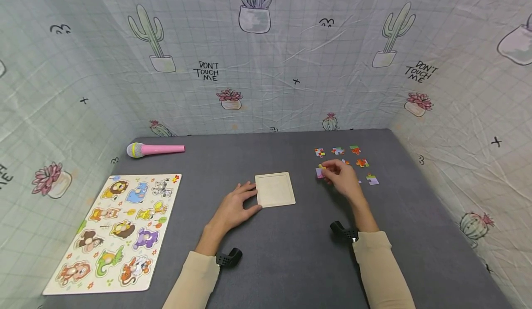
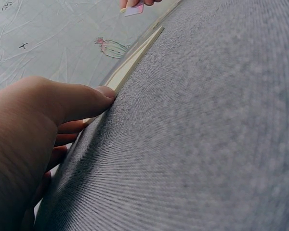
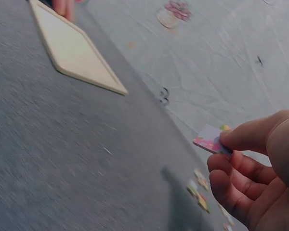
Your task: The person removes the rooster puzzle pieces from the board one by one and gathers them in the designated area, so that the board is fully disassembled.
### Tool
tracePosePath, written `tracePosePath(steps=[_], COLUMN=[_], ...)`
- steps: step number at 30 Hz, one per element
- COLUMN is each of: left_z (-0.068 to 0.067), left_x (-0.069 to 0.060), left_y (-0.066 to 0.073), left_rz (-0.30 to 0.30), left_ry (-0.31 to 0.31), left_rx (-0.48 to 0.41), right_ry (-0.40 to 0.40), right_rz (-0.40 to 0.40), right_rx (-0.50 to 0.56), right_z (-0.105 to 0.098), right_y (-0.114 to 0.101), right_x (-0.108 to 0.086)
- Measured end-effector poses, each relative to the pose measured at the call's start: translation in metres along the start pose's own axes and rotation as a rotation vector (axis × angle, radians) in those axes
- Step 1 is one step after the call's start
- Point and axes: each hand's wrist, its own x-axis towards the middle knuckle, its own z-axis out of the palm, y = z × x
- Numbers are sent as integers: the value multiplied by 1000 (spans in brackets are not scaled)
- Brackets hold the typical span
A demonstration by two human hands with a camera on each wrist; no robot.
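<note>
My right hand [image 1: 341, 178] pinches a purple and pink jigsaw piece [image 3: 211, 138] between thumb and fingers, lifted off the table in the right wrist view. Around and beyond that hand lie several other jigsaw pieces [image 1: 362, 162], some partly hidden by it. A square pale wooden puzzle tray [image 1: 274, 190] with a raised rim lies flat at the middle. Against the tray's left side rests my left hand [image 1: 235, 207], its fingers spread and relaxed. In the left wrist view the thumb [image 2: 94, 98] touches the tray's edge.
On the left lies a large animal peg-style board [image 1: 112, 235]. Behind it is a pink toy microphone [image 1: 158, 149]. The dark grey table [image 1: 287, 263] is bounded by hanging patterned cloth [image 1: 266, 69] at the back and sides. Each wrist wears a black camera strap.
</note>
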Motion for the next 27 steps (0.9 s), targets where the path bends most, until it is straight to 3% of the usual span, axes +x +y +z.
tracePosePath(steps=[11, 21, 27], left_z=[1, 0, 0], left_x=[0, 0, 0], left_y=[-1, 0, 1], left_rz=[12, 21, 16], left_ry=[7, 17, 12], left_rx=[5, 11, 4], right_ry=[-5, -164, -235], right_rz=[67, 162, 168], right_rx=[-69, -123, -181], right_z=[-28, -35, -35], right_y=[18, 22, 21], right_x=[0, 0, -2])
